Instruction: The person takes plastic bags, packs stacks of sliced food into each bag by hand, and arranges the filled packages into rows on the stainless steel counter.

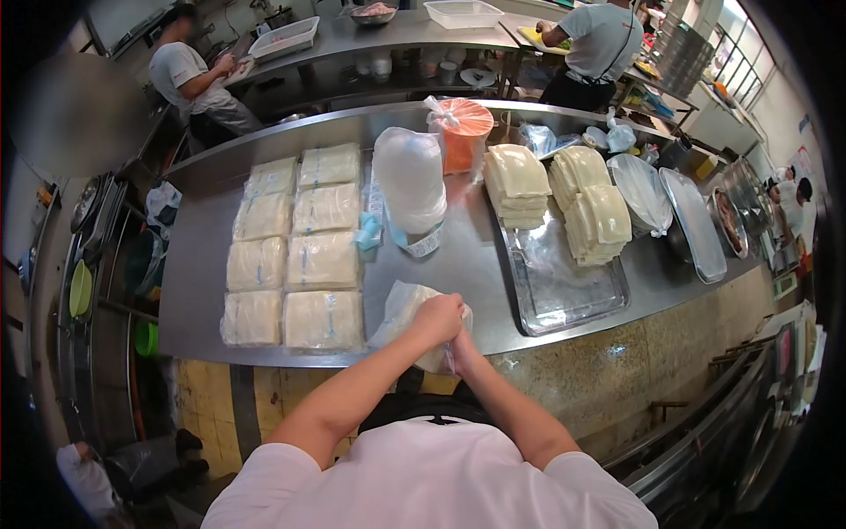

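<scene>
At the table's front edge, both my hands are closed on a clear plastic bag (401,307) with something pale in it. My left hand (438,317) lies over the top of the bag, and my right hand (463,353) grips it just below and to the right. The fingertips are partly hidden. To the left, flat packs of pale square sheets (322,322) lie in two columns, sealed in clear plastic. On the right, a metal tray (564,304) carries several stacks of pale square sheets (595,216).
Behind the bag stand a roll of clear plastic bags (410,181) and an orange bundle (464,132). A blue wad (368,232) lies beside the packs. At right are a lidded container (693,225) and bowls. Two co-workers (181,75) (599,44) stand across the table.
</scene>
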A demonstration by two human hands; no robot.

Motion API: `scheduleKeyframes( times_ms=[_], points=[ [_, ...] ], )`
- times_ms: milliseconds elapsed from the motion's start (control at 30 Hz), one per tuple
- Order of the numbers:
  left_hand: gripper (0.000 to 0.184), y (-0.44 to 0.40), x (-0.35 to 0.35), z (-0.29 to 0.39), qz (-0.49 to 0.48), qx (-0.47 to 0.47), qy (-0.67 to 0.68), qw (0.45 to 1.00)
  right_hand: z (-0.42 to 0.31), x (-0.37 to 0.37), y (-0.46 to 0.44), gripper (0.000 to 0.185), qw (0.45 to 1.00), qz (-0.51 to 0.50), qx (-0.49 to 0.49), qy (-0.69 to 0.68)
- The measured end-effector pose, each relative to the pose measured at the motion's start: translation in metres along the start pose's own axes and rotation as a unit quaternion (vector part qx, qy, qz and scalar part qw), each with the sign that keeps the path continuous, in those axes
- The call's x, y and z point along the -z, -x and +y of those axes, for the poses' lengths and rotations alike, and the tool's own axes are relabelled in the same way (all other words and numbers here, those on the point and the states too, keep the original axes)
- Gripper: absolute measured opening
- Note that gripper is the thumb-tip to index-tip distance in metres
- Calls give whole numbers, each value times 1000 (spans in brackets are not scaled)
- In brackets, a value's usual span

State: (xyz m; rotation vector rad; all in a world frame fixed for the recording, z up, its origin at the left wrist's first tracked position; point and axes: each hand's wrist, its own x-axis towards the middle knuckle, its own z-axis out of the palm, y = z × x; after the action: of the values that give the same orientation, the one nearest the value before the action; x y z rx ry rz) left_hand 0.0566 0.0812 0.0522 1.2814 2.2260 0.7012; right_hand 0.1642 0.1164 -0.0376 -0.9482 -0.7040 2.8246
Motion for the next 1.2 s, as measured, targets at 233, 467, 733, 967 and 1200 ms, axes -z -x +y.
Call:
scheduleKeyframes(
  times_ms=[233,467,733,967,1200],
  points=[
    [17,22,8,43,37,-81,42,995,-9,5,20,49,995,-68,3,-76],
    [9,30,3,55,23,-96,1,995,-11,-4,11,47,998,-2,8,-58],
    [10,40,4,66,28,-122,-89,988,-19,-6,6,46,998,34,11,-56],
    [18,69,-9,40,82,-171,70,979,-26,-5,-5,45,997,69,7,-35],
    [19,112,-2,-9,52,-37,-50,997,-16,-4,-19,46,987,-11,132,-95]
  ],
)
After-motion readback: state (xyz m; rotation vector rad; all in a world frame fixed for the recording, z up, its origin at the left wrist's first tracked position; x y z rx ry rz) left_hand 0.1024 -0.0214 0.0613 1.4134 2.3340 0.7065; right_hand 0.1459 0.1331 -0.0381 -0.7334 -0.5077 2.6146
